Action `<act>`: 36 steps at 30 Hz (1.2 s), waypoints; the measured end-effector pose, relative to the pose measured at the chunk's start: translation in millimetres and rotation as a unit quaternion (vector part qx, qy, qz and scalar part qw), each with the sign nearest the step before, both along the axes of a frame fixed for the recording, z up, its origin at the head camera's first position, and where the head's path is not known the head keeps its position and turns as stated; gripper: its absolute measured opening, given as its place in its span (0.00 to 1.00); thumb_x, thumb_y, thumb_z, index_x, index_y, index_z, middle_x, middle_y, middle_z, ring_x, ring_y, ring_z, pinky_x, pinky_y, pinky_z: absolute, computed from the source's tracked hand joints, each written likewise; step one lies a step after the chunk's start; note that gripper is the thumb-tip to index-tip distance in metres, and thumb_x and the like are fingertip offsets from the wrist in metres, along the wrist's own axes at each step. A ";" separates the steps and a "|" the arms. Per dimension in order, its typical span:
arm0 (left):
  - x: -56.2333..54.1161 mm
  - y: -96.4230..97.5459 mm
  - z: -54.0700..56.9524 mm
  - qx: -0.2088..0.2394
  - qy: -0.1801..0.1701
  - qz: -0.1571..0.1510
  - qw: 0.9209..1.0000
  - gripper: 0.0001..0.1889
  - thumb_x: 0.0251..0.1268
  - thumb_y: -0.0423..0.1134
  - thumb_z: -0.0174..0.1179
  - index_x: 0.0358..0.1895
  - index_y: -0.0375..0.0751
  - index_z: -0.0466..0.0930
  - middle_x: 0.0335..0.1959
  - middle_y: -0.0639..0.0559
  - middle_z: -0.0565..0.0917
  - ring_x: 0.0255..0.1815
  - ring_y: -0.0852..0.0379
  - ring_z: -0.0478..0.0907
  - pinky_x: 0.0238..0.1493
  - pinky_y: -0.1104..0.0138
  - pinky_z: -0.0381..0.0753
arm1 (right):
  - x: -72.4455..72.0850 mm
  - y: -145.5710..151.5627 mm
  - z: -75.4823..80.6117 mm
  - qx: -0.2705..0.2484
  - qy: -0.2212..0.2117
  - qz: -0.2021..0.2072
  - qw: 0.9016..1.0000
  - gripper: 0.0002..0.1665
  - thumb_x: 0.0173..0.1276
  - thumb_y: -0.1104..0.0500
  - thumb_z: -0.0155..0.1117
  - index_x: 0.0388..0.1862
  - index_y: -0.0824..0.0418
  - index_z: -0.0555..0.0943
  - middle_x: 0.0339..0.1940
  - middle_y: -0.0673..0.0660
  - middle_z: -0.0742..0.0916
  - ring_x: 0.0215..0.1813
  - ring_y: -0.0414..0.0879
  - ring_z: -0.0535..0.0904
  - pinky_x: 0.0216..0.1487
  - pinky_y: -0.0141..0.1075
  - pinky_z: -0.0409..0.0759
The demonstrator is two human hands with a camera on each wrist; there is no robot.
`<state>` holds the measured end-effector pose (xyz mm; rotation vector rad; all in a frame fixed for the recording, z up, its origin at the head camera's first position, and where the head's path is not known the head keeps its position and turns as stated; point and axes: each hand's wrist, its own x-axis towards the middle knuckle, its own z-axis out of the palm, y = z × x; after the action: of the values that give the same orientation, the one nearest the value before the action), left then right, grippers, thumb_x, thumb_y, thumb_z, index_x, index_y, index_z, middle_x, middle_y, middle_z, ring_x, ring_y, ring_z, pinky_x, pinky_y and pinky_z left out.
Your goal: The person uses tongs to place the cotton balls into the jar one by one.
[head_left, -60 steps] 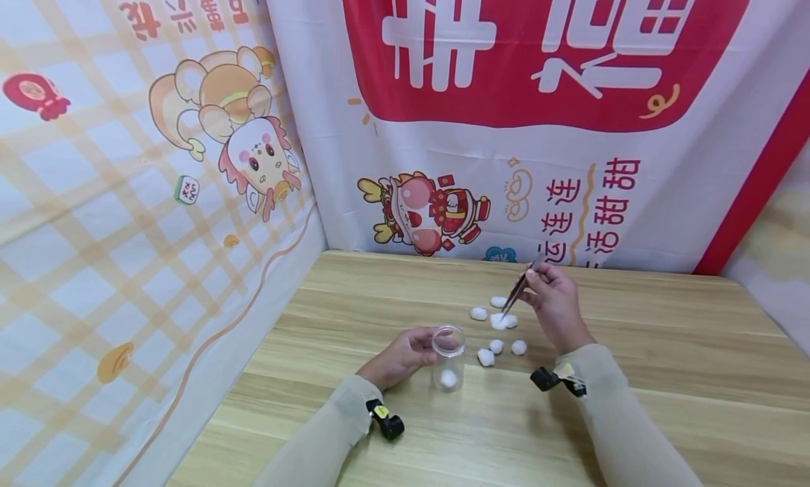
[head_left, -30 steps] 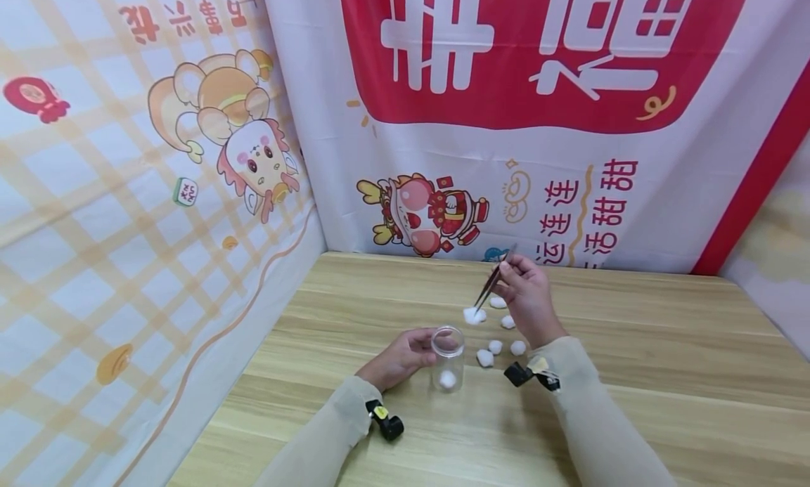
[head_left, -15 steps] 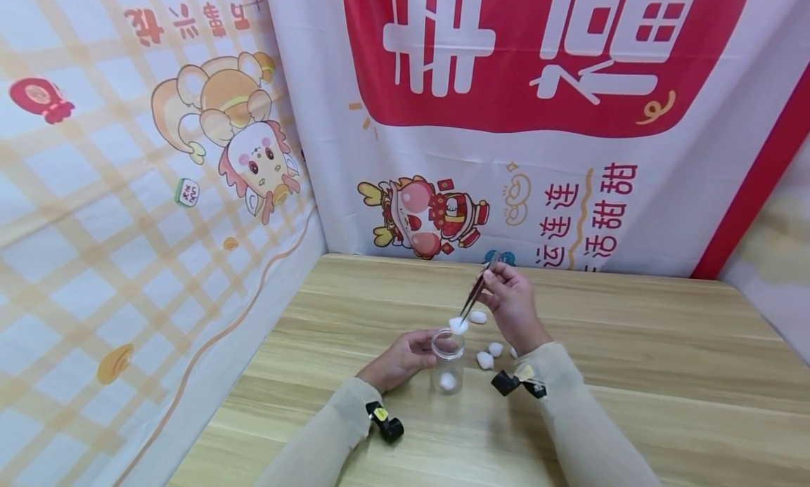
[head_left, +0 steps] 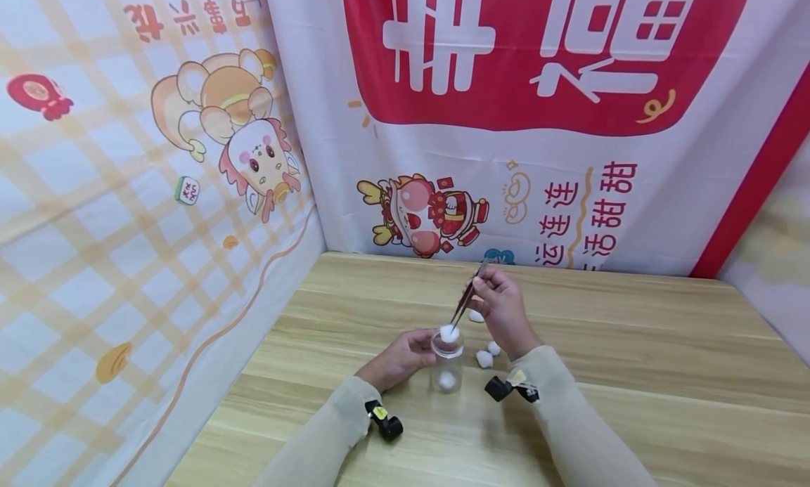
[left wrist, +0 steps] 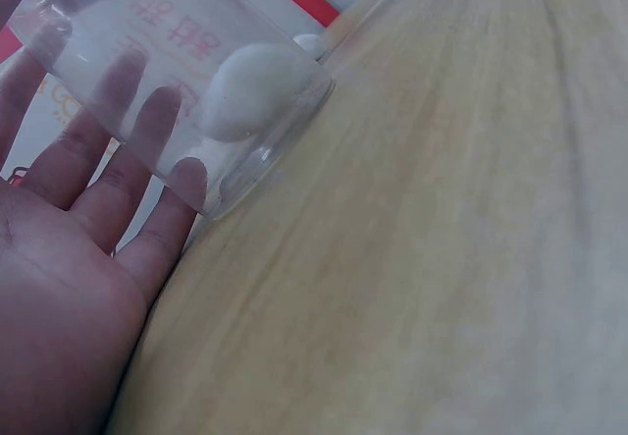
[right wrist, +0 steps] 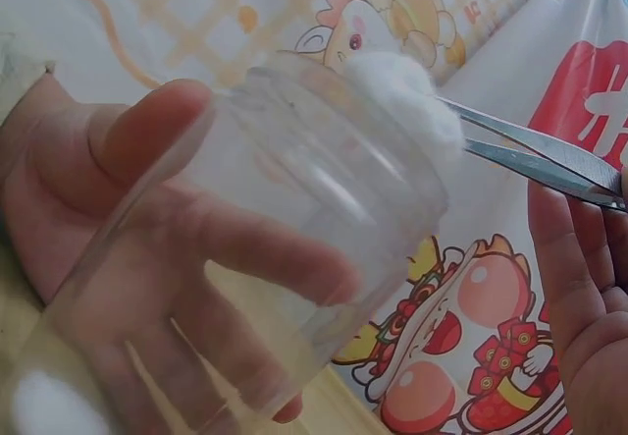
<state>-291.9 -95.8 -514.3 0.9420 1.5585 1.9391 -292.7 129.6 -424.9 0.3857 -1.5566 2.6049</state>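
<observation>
In the head view my left hand [head_left: 405,355] holds a clear plastic jar [head_left: 448,364] upright on the table, thumb and fingers around its side. One white cotton ball [head_left: 446,380] lies at the jar's bottom, seen also through the wall in the left wrist view. Between finger and thumb, my right hand [head_left: 508,311] pinches dark metal tweezers [head_left: 466,297]. Their tips grip another cotton ball [head_left: 450,333] at the jar's open mouth. The right wrist view shows this held cotton ball [right wrist: 407,101] at the rim.
Two loose cotton balls [head_left: 484,359] lie right of the jar on the wooden table [head_left: 664,346]. Another loose ball [head_left: 476,316] sits behind it, partly covered by the right hand. A printed cloth [head_left: 405,150] hangs along the table's back edge, and another covers the left side.
The right hand took a cotton ball from the group with the tweezers and carried it left to the jar's mouth. The left hand and jar have stayed in place.
</observation>
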 end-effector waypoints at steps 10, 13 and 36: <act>2.8 -2.7 0.0 -0.014 0.007 0.019 1.000 0.39 0.59 0.46 0.69 0.67 0.27 0.64 0.62 0.41 0.76 0.60 0.50 0.74 0.64 0.58 0.70 | 1.2 -4.2 -4.8 0.021 -0.014 0.001 1.000 0.07 0.74 0.63 0.57 0.45 0.65 0.72 0.36 0.55 0.81 0.39 0.46 0.79 0.42 0.41 0.85; 2.3 -2.7 0.4 -0.018 0.007 0.020 1.000 0.38 0.59 0.45 0.69 0.68 0.27 0.65 0.62 0.40 0.75 0.61 0.50 0.73 0.65 0.58 0.69 | 1.0 -4.2 -5.4 0.014 -0.015 0.006 1.000 0.08 0.74 0.64 0.56 0.46 0.68 0.71 0.36 0.55 0.80 0.39 0.46 0.79 0.42 0.41 0.85; -3.0 -1.1 2.6 0.006 -0.006 -0.023 1.000 0.28 0.68 0.32 0.60 0.69 0.29 0.65 0.65 0.42 0.74 0.70 0.45 0.64 0.71 0.58 0.59 | 1.0 8.1 -5.2 -0.009 0.003 0.032 0.999 0.08 0.73 0.63 0.58 0.47 0.64 0.73 0.38 0.56 0.81 0.41 0.47 0.79 0.43 0.41 0.84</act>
<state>-294.9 -96.9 -511.7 0.9599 1.5066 1.9217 -291.7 137.8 -430.1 0.4496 -1.5424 2.6612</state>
